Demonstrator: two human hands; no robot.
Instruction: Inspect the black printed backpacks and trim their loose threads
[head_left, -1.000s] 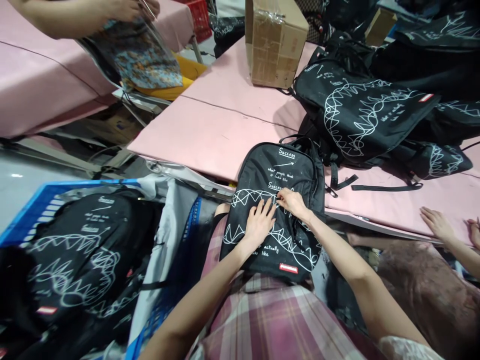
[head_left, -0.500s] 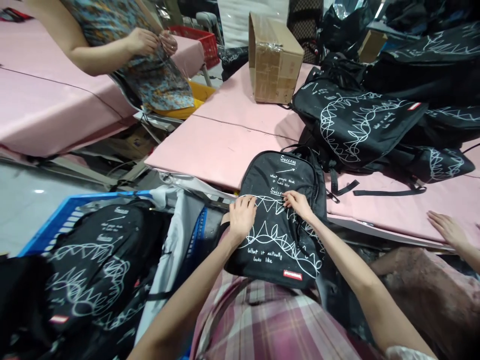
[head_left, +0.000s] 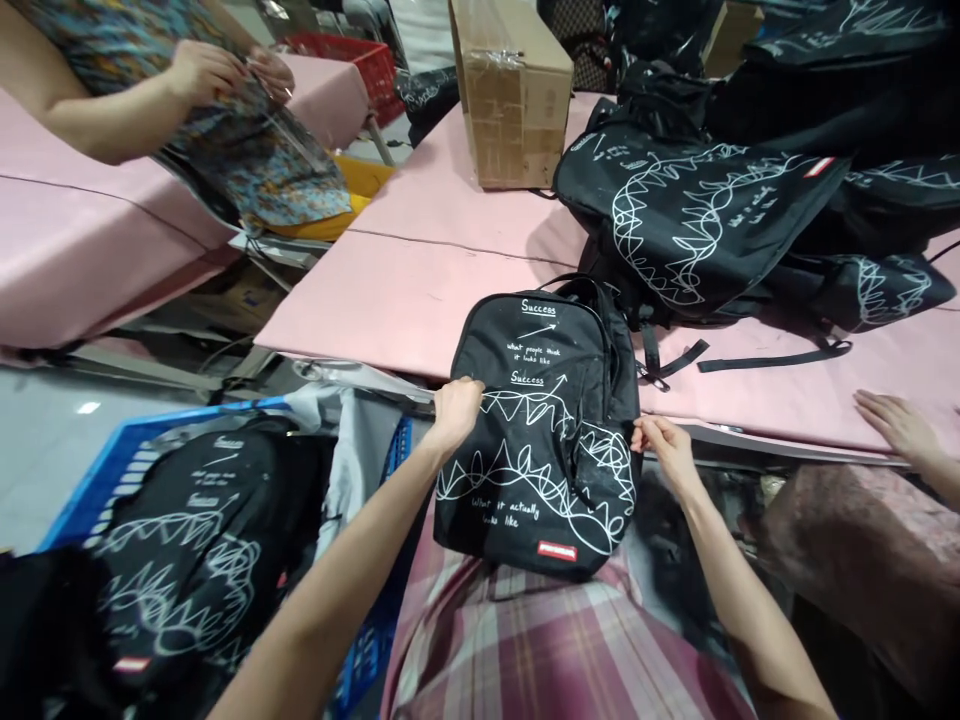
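Observation:
A black backpack (head_left: 517,430) with white scribbled lines, the word "Success" and a small red label leans upright between my lap and the table edge. My left hand (head_left: 457,415) is closed on its left side, about halfway up. On the other side, my right hand (head_left: 664,445) pinches the backpack's right edge beside the side pocket, fingertips together. The backpack's back and straps are mostly hidden behind its front.
More such backpacks (head_left: 697,220) are piled on the pink table (head_left: 390,290), near a cardboard box (head_left: 514,110). A blue crate (head_left: 127,460) at left holds others. A co-worker's hands (head_left: 217,75) show at upper left; another person's hand (head_left: 892,425) rests at right.
My right hand has moved from the backpack's front out to its right edge. My left hand has shifted to the left edge. The backpack's right side pocket now shows more.

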